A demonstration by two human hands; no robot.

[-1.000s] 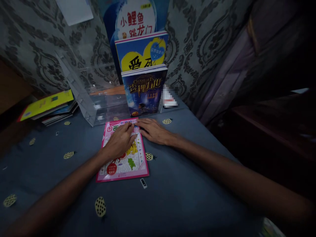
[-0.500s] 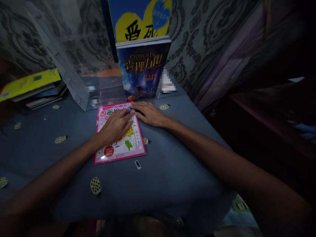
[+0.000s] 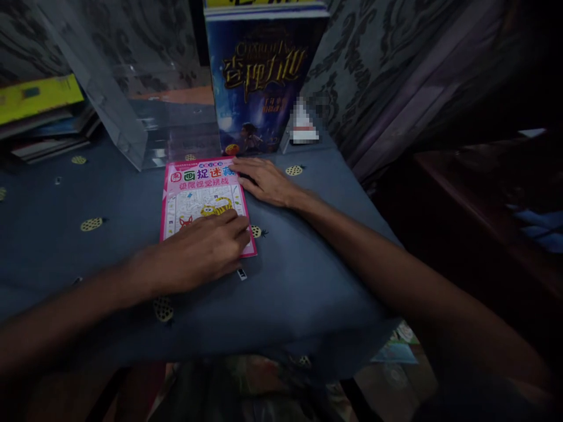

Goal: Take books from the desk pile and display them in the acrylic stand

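A pink picture book [image 3: 200, 176], with a cartoon tiger on its closed cover, lies flat on the cloth-covered table. My left hand [image 3: 215, 243] is over the book's lower part with its fingers curled in and pressed together near the lower right edge. The fingertips are turned under, so I cannot make out what is in them. My right hand [image 3: 266, 180] rests by the upper right corner, fingers stretched out and touching the cover's edge. Close behind stands a dark blue book [image 3: 259, 76] with gold lettering, upright and leaning slightly back.
A clear acrylic stand [image 3: 121, 117] is behind the pink book on the left. Farther left lies a stack of books [image 3: 41, 111] topped by a yellow one. The blue-grey tablecloth [image 3: 281, 299] has a pineapple print. A small white object [image 3: 304, 126], partly pixelated, sits behind my right hand.
My left hand has slid down the cover toward its lower edge and curled its fingers, uncovering the title. My right hand stays at the upper right corner. The view has tilted downward.
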